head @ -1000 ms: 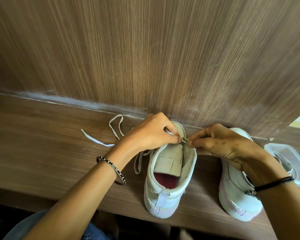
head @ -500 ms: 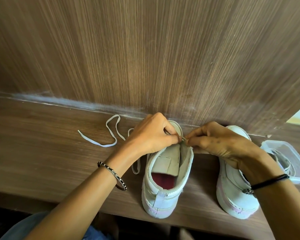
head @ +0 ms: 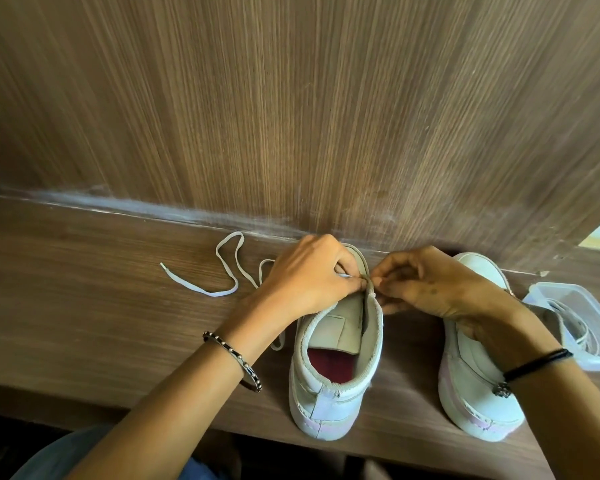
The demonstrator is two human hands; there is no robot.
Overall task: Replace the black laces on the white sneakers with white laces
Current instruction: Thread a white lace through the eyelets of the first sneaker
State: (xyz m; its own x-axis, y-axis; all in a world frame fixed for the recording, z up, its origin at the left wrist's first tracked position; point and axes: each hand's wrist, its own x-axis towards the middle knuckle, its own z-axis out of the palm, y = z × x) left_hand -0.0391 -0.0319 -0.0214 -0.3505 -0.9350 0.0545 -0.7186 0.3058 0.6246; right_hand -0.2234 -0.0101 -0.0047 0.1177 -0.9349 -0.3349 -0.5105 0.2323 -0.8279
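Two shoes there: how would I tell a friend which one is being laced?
Find the wooden shelf under the wood-grain wall; two white sneakers stand on it, heels toward the camera. It is the left sneaker, where the left hand and right hand meet. Unlike the right sneaker, it shows a red insole, and a white lace trails off its left side.

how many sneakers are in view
2. The middle sneaker stands heel toward the camera; the right sneaker stands beside it, next to the plastic container. None seems hidden.

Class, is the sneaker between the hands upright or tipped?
Upright: the sneaker stands on its sole on the wooden ledge, opening upward, red insole visible.
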